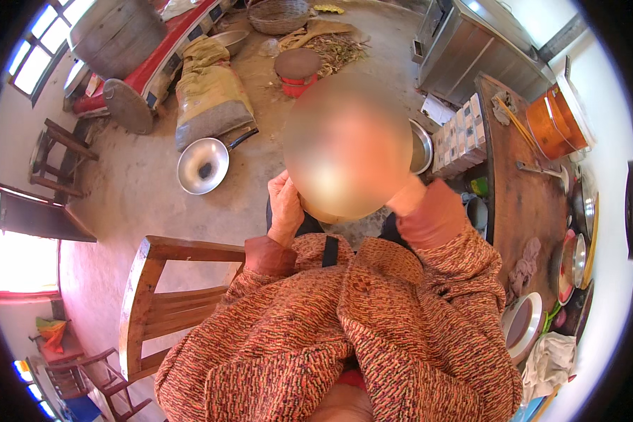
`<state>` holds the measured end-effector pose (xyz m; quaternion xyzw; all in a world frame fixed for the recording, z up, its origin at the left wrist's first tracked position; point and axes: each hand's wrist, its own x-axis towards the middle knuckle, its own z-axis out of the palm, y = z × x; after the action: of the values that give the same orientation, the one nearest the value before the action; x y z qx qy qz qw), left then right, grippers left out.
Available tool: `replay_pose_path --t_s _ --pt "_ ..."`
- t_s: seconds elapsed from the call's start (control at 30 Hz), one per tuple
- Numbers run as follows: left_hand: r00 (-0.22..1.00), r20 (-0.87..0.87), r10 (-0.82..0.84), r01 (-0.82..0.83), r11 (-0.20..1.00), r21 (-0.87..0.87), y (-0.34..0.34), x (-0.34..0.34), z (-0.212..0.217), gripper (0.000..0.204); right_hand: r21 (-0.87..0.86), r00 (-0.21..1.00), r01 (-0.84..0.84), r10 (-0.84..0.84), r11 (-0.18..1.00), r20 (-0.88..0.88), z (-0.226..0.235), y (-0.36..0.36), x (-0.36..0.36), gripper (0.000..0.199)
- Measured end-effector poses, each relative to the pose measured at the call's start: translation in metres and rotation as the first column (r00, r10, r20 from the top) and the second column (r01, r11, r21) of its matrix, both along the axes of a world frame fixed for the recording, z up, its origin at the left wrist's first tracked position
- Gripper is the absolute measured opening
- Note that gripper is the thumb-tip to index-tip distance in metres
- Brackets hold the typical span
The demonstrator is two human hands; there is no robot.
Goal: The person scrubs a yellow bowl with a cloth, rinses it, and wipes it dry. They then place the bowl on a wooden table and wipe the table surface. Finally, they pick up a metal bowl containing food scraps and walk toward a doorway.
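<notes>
A round blurred patch covers the middle of the head view, over my lap, and hides most of what lies between my hands. Below it shows the tan curved rim of a round vessel (323, 216). My left hand (285, 207) is closed at the left side of this vessel, its fingers curled by the edge. On the other side, my right hand (405, 195) reaches into the blur, so its fingers are hidden. A silver frying pan (202, 166) with a black handle rests on the floor to the left.
A wooden chair (151, 302) stands close on my left. Full sacks (214, 102) and a red stool-like stand (297, 67) are ahead. To the right are a metal basin (421, 148), stacked blocks (463, 139) and a wooden table (524, 197) bearing an orange bucket (554, 125).
</notes>
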<state>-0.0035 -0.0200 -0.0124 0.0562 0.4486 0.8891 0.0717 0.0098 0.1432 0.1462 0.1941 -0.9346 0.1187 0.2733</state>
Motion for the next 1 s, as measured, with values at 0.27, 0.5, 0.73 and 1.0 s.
replay_pose_path --t_s 0.27,0.5,0.73,1.0 --pt "0.998 -0.010 0.062 -0.061 0.996 0.072 -0.013 0.001 -0.005 0.028 0.106 0.819 0.452 -0.459 0.886 0.344 -0.060 0.127 -0.017 0.021" --pt "0.998 0.017 0.065 -0.067 0.990 0.125 -0.014 -0.009 -0.003 0.033 -0.923 0.927 0.376 -0.038 0.079 0.374 -0.088 0.149 -0.007 0.032" --pt "0.996 0.046 0.070 -0.075 0.990 0.120 -0.013 -0.011 -0.009 0.033 -0.950 0.960 0.280 -0.022 0.139 0.280 -0.060 0.110 0.003 0.028" --pt "0.996 0.075 0.044 -0.057 0.984 0.169 -0.013 -0.008 -0.002 0.036 -0.826 0.917 0.391 -0.098 0.407 0.386 -0.070 0.108 -0.003 0.039"
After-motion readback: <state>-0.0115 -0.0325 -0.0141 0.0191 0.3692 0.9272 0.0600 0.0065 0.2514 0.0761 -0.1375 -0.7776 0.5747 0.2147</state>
